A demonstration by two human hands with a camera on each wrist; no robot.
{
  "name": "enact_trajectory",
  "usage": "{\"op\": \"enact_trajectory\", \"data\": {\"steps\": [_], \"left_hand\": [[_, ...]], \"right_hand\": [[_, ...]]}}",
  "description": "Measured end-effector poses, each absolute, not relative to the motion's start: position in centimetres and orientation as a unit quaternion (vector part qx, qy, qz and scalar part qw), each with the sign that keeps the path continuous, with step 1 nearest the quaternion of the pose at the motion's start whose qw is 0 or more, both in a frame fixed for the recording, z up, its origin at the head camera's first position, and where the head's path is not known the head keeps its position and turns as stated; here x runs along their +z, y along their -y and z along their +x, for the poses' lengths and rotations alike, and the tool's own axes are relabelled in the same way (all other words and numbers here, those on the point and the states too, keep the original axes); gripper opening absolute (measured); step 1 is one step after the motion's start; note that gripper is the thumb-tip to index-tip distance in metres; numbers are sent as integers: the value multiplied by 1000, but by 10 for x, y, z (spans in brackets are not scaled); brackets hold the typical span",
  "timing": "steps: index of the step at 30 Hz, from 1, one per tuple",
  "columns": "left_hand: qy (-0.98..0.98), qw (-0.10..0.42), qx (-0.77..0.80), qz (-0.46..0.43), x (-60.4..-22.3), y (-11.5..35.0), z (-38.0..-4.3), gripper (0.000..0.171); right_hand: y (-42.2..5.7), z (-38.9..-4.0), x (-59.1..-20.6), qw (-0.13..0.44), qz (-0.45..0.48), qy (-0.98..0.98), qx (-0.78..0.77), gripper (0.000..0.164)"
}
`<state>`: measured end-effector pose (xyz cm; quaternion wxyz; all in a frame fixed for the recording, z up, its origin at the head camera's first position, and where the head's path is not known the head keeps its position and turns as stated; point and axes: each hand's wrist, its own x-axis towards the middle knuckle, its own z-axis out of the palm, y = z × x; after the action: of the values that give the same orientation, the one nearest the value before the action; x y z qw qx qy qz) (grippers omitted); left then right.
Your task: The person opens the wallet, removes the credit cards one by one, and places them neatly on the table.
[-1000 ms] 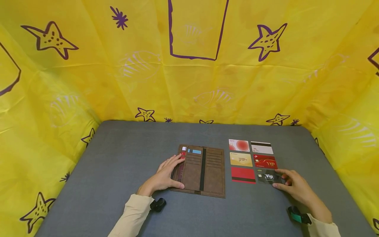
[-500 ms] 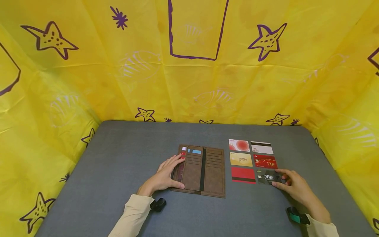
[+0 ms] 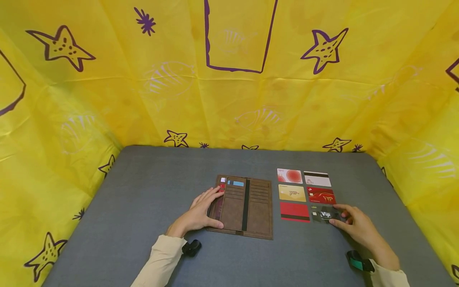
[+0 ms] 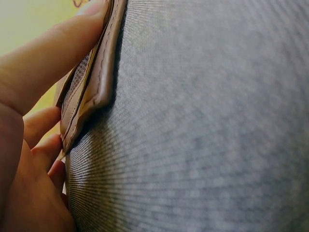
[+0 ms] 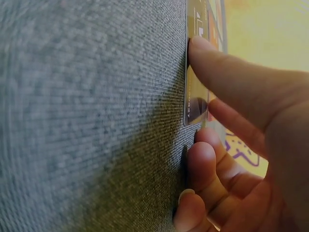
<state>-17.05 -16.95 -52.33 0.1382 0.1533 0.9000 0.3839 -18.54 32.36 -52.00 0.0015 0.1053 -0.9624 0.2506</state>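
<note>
A brown bifold card wallet (image 3: 259, 217) lies spread flat on the table, a blue card showing at one slot. My left hand (image 3: 195, 215) rests on its left side, fairly straight fingers over the edge and thumb near the bottom edge. In the left wrist view, the thumb lies along the wallet's stitched border (image 4: 104, 79). At the right, my right hand (image 3: 360, 229) pinches a black "Vip" card (image 3: 318, 214) between thumb and index finger at its opposite long edges; the other fingers are curled. Close up, the card (image 5: 197, 82) lies flat against the cloth.
Beside the black card lie a red VIP card (image 3: 317, 195), a red striped card (image 3: 294, 209), a gold card (image 3: 288, 192), a white striped card (image 3: 317, 181) and a white-and-red card (image 3: 288, 175). A yellow patterned curtain (image 3: 229, 99) encloses the grey table (image 3: 161, 171).
My right thumb has shifted slightly left along the black card's near edge, and the right wrist has moved a little left. The left hand and wallet have stayed put.
</note>
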Motion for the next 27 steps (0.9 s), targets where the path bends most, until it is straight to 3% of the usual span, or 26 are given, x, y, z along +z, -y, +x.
{"op": "enact_trajectory", "data": {"steps": [27], "left_hand": [[-899, 138, 386, 155, -521, 169, -170, 95]], "right_hand": [[-307, -193, -503, -1, 114, 958, 264, 42]]}}
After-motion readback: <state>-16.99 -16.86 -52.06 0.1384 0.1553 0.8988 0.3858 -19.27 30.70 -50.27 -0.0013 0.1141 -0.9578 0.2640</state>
